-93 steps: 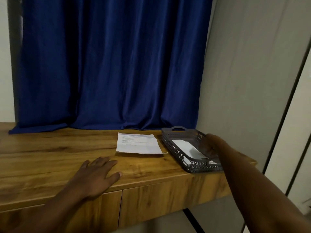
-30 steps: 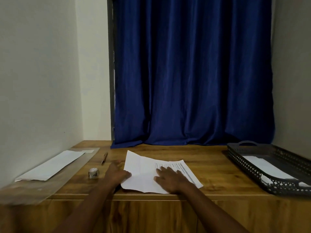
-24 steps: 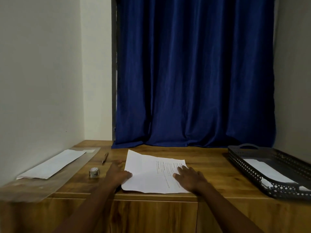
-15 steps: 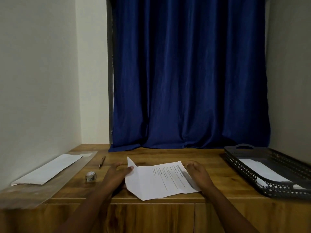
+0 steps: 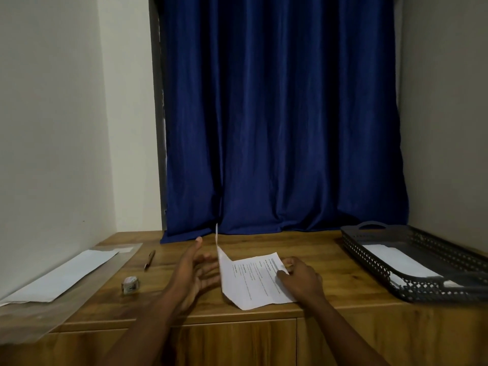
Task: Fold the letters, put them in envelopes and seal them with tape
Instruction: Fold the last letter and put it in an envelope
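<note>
A printed white letter (image 5: 254, 281) lies near the front edge of the wooden desk (image 5: 324, 262). Its left part stands up almost vertically. My left hand (image 5: 195, 270) is spread, fingers apart, against that raised flap from the left. My right hand (image 5: 301, 278) presses flat on the letter's right edge and pins it to the desk. A small roll of tape (image 5: 130, 285) sits to the left of my left hand. A white envelope (image 5: 60, 278) lies on a clear sheet at the far left.
A pen (image 5: 149, 259) lies behind the tape roll. A dark perforated tray (image 5: 375, 262) holding white paper (image 5: 398, 261) stands at the right. A blue curtain (image 5: 280, 122) hangs behind the desk, with walls on both sides.
The letter's left part has been lifted from flat to nearly upright by my left hand. My right hand slid to the letter's right edge. Earlier, my right hand was at the tray.
</note>
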The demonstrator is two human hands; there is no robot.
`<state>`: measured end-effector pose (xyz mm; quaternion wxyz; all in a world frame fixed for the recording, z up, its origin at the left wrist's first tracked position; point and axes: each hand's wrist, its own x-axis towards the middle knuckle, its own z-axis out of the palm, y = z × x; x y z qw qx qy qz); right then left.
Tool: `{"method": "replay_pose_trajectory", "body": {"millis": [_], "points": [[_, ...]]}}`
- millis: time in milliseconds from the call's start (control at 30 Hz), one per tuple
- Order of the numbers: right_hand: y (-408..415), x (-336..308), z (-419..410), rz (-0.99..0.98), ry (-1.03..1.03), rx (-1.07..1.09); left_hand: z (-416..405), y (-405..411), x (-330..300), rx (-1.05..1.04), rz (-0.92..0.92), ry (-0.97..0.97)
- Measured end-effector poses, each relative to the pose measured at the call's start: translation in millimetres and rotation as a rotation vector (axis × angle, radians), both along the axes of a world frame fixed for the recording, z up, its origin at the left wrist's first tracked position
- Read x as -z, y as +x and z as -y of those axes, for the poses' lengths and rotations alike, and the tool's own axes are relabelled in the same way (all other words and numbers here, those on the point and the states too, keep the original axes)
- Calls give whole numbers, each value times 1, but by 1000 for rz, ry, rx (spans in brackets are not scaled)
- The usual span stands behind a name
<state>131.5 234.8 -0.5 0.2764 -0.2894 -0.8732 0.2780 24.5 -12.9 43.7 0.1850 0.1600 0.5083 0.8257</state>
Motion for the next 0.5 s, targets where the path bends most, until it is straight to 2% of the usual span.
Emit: {"method": "replay_pose_trajectory", "body": {"millis": [100, 200, 267, 400, 500], "points": [[3, -1, 0, -43, -43, -32, -10, 5, 1, 6, -69, 20], [4, -1, -3, -131, -105, -44, -24, 11, 7, 25, -209, -115], [4, 0, -4, -207, -178, -41, -31, 12, 18, 16, -380, -329], [3, 0, -7, -311, -305, -41, -32, 14, 45, 67, -837, -720], [3, 1, -7, -292, -270, -42, -35, 15, 50, 86, -1103, -958]]}}
